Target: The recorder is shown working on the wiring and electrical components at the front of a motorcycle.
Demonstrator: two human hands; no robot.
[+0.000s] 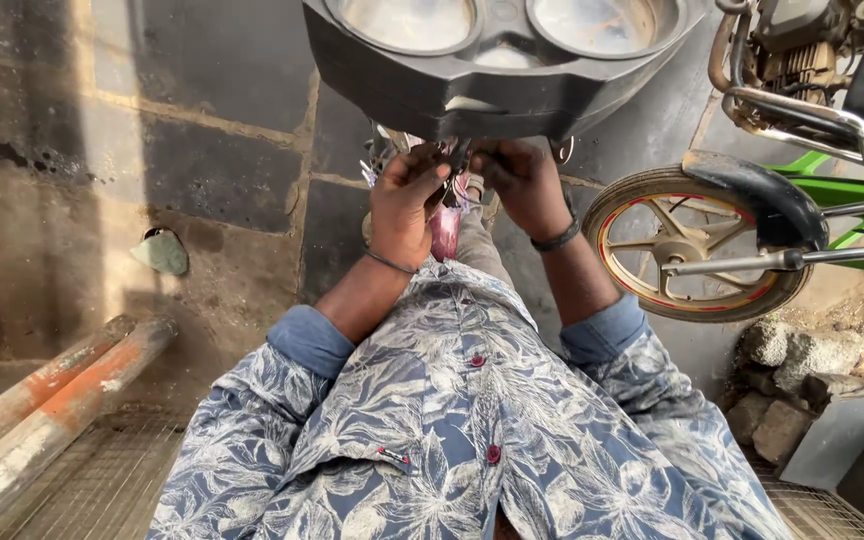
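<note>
Floral-patterned shirt fabric (452, 440) in blue and white, closed with dark red buttons, fills the bottom of the view, its blue cuffs rolled up on both forearms. Both hands are raised together just under a black instrument housing (492, 70), in which two round dial faces are set side by side. The left hand (404, 205), a thin band worn at its wrist, is curled around a small dark part (449, 185) at the underside of the housing; the right hand (524, 185), a dark bracelet at its wrist, is closed on the same spot from the other side, so that the fingertips of both nearly meet. What exactly is gripped cannot be told, since it is hidden by the fingers and lies in shadow. A bit of pink material (445, 232) is seen just below the hands.

To the right, a motorcycle wheel (692, 245) with a gold, red-lined rim is seen under a black mudguard, with green frame tubes and an engine beyond it. Loose stones (792, 385) lie beneath the wheel. Two rusty pipes (47, 400) are laid on the concrete floor (202, 160) at the left.
</note>
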